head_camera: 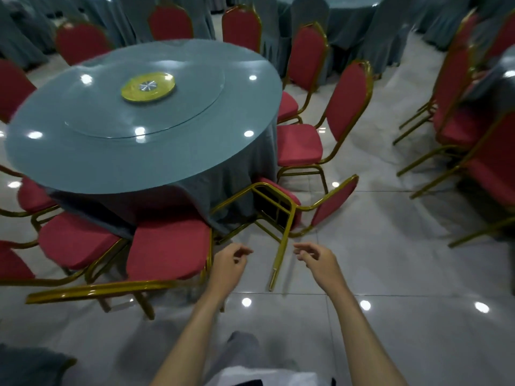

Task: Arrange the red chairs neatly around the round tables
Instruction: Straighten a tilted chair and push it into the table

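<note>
Both hands — left hand (228,264), right hand (320,260) — hover loosely open and empty by the tipped red chair (281,207) lying against the round table (145,160); a careless lift could snag its cloth.

— Dim in here, isn't it; the light is all from overhead, and you can see the lamps as white spots on the glass table top (145,151) and on the glossy floor tiles (390,274).

— Yes; soft shadows pool under the tablecloth (237,185); the whole view has a cool, bluish cast.

— The edges bend, too; the chairs at the right (457,87) lean and smear.

— Wide lens, and perhaps some motion blur; the near chair's gold rail (97,291) looks soft.
</note>
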A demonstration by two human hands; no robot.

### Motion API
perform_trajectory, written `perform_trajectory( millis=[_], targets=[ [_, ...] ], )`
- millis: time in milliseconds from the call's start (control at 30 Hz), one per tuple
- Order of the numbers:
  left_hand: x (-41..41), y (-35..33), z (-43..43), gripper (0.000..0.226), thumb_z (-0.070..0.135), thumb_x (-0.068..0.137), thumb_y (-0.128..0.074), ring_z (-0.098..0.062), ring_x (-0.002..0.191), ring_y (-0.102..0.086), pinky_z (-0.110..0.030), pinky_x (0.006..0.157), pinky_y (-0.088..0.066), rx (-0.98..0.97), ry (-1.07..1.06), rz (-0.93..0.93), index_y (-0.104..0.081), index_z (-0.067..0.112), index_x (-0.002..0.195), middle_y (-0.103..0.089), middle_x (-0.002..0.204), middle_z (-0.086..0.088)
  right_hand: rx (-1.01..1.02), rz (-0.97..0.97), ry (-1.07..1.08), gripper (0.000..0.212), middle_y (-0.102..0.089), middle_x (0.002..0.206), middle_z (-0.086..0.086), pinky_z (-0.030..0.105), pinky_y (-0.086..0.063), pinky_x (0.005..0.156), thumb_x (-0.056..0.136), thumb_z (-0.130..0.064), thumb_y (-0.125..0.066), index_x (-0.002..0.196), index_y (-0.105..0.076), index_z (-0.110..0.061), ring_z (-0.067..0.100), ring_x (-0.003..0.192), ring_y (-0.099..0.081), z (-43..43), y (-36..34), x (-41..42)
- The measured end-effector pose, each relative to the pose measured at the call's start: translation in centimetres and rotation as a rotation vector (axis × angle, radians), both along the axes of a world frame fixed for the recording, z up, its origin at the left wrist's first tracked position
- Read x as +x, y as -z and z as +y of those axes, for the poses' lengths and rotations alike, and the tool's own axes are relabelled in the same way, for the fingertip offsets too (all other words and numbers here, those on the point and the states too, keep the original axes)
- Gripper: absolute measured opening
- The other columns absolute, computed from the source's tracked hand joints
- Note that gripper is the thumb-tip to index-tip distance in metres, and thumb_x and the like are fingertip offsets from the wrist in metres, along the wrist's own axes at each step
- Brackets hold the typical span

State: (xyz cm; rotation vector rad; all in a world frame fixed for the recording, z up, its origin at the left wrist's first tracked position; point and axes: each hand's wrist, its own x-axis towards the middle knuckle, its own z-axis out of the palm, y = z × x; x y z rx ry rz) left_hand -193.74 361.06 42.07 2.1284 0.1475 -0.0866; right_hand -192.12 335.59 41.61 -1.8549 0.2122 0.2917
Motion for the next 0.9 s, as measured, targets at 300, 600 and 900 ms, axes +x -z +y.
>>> perform_trajectory(
  millis=[300, 600, 900],
  targets=[
    [8.2, 0.5, -8.9, 0.028, 0.006, 0.096, -0.062, 0.006, 0.098, -0.063, -0.007, 0.080, -0.049, -0.037, 0.116, 0.020, -0.071, 0.032, 0.099, -0.070, 0.099, 0.018, 0.048, 0.032, 0.118, 0.023, -0.078, 0.098, -0.015, 0.019, -0.051, 0.078, 0.100, -0.015, -0.059, 0.107, -0.075, -0.030, 0.000, 0.092, -0.072, -8.2, 1.0, 5.1],
    [22.4, 1.9, -18.3, 0.025, 0.005, 0.096, -0.062, -0.003, 0.093, -0.068, -0.024, 0.083, -0.056, -0.151, 0.065, 0.101, -0.073, 0.027, 0.094, -0.073, 0.094, 0.012, -0.012, 0.140, 0.089, 0.027, -0.078, 0.098, -0.014, 0.021, -0.051, 0.081, 0.096, -0.011, -0.060, 0.104, -0.076, -0.031, 0.003, 0.093, -0.071, -16.3, 1.8, 17.3],
    [36.4, 0.4, -24.8, 0.021, 0.003, 0.098, -0.058, -0.010, 0.098, -0.070, -0.035, 0.090, -0.060, -0.176, 0.014, 0.108, -0.074, 0.016, 0.103, -0.074, 0.101, 0.004, -0.087, 0.113, 0.052, 0.026, -0.077, 0.095, -0.015, 0.015, -0.050, 0.074, 0.099, -0.011, -0.057, 0.103, -0.074, -0.029, 0.002, 0.089, -0.072, -22.5, 0.0, 33.0]
  ],
)
